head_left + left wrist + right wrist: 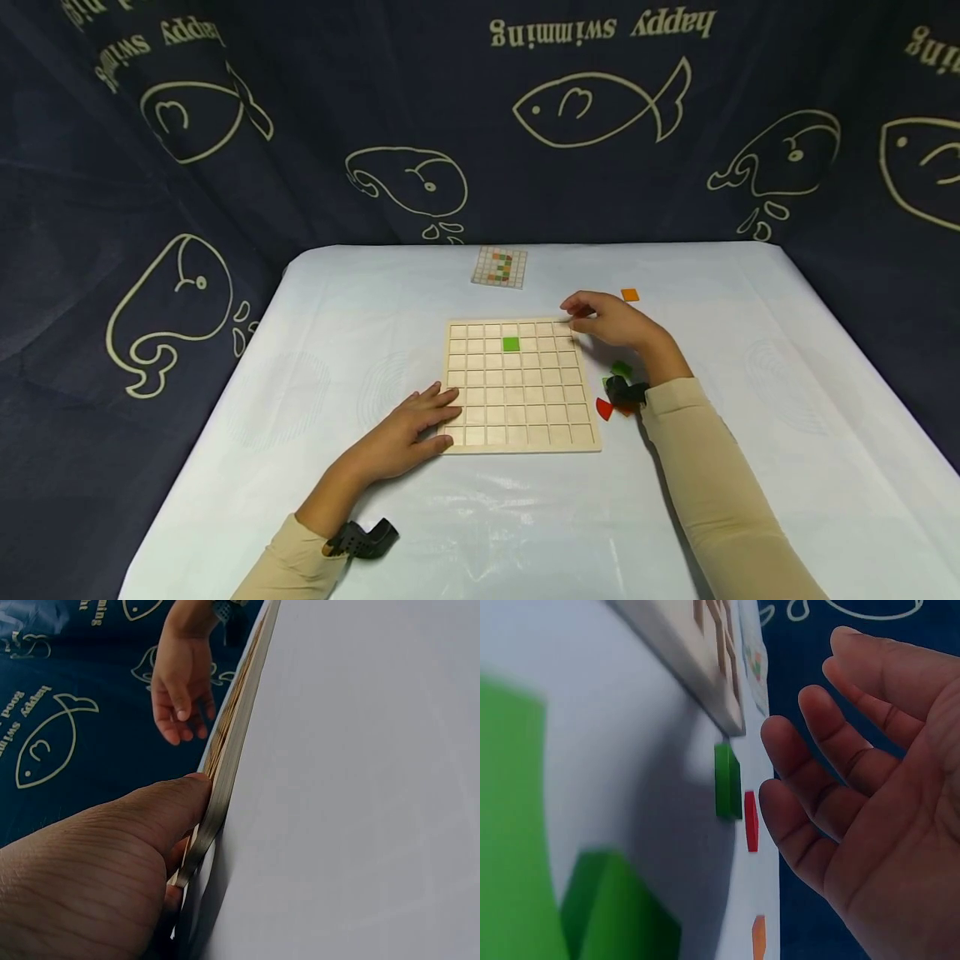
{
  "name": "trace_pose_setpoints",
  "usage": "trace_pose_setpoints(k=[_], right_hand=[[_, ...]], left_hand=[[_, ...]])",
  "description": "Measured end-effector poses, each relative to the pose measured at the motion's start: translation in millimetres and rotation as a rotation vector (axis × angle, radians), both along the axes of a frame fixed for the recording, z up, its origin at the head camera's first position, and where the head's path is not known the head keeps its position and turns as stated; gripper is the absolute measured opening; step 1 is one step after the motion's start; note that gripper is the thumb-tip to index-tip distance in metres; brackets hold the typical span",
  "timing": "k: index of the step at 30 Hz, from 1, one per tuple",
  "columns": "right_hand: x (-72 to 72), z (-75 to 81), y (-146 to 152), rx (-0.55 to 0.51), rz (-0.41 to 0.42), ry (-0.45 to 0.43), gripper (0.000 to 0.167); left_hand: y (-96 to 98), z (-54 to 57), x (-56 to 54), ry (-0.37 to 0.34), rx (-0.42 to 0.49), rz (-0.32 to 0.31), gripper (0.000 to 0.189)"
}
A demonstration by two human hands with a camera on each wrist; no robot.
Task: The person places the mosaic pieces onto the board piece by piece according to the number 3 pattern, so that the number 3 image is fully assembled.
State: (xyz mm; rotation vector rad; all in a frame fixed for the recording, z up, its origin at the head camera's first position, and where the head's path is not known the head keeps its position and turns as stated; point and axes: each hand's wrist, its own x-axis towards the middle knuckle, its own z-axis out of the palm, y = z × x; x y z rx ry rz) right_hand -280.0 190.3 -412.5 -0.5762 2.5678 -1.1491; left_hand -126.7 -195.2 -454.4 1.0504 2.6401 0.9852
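Observation:
A light wooden grid board (517,450) lies on the table, with one green square tile (511,343) in a cell of its second row from the far side. My left hand (412,433) rests on the board's left edge with its fingers extended over the rim; in the left wrist view the thumb (176,802) touches the board's side. Over the far right corner hovers my right hand (611,321), fingers loosely bent. The right wrist view shows nothing between those fingers. A green tile (727,784) and a red piece (751,821) stand out below that hand.
Right of the board lie loose pieces: a red quarter-round piece (604,409), a green piece (621,368) and others partly hidden by the right wrist. An orange square tile (630,295) lies farther back. Behind the board is a small pattern card (499,267). A dark fish-print curtain (600,192) borders the table.

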Motion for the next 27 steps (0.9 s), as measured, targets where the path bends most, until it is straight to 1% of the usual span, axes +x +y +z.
trace_pose_setpoints(k=[5, 11, 19, 27], right_hand=[[0.5, -0.7, 11, -0.006, -0.03, -0.017, 0.031], [-1.8, 0.4, 20, 0.0, -0.055, -0.018, 0.032], [-6.8, 4.2, 30, 0.054, -0.066, 0.029, 0.031], [-15.3, -1.4, 52, 0.096, -0.172, 0.007, 0.033]], left_hand=[[0.0, 0.0, 0.2, -0.002, -0.002, 0.001, 0.051], [-0.5, 0.1, 0.6, -0.01, -0.001, 0.009, 0.051], [-1.1, -1.0, 0.3, 0.006, 0.002, 0.008, 0.051], [-0.1, 0.9, 0.6, 0.001, 0.005, 0.001, 0.051]])
